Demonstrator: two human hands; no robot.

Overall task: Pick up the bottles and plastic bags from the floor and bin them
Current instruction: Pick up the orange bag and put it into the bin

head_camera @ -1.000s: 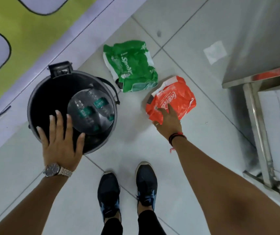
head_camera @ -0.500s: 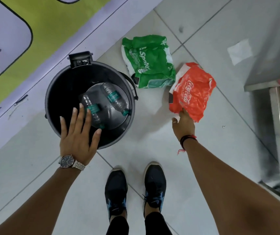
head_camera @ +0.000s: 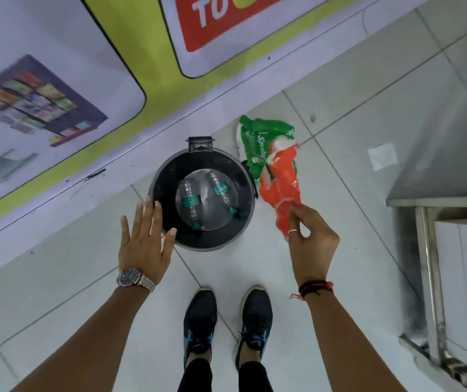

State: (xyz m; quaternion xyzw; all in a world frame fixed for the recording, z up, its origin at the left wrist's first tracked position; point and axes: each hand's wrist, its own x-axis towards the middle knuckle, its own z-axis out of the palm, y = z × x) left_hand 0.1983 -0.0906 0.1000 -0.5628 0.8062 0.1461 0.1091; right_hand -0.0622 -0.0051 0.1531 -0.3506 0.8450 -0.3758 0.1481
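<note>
A round black bin (head_camera: 164,176) stands on the tiled floor in front of my feet, with two clear bottles (head_camera: 191,203) with green labels lying at its bottom. My right hand (head_camera: 310,239) pinches a red plastic bag (head_camera: 280,182), which hangs lifted just right of the bin's rim. Behind the red bag, a green plastic bag (head_camera: 255,140) lies on the floor beside the bin and is partly covered by it. My left hand (head_camera: 144,241) hovers flat with fingers spread at the bin's near left rim, holding nothing.
A wall with a printed yellow and white banner (head_camera: 85,80) runs behind the bin. A steel table with legs (head_camera: 430,273) stands at the right. A white scrap of paper (head_camera: 382,157) lies on the floor near it. My two black shoes (head_camera: 226,321) are below.
My right hand has picked the red bag off the floor and raised it toward the bin. The view has risen, and my left hand has drawn back to the bin's rim.
</note>
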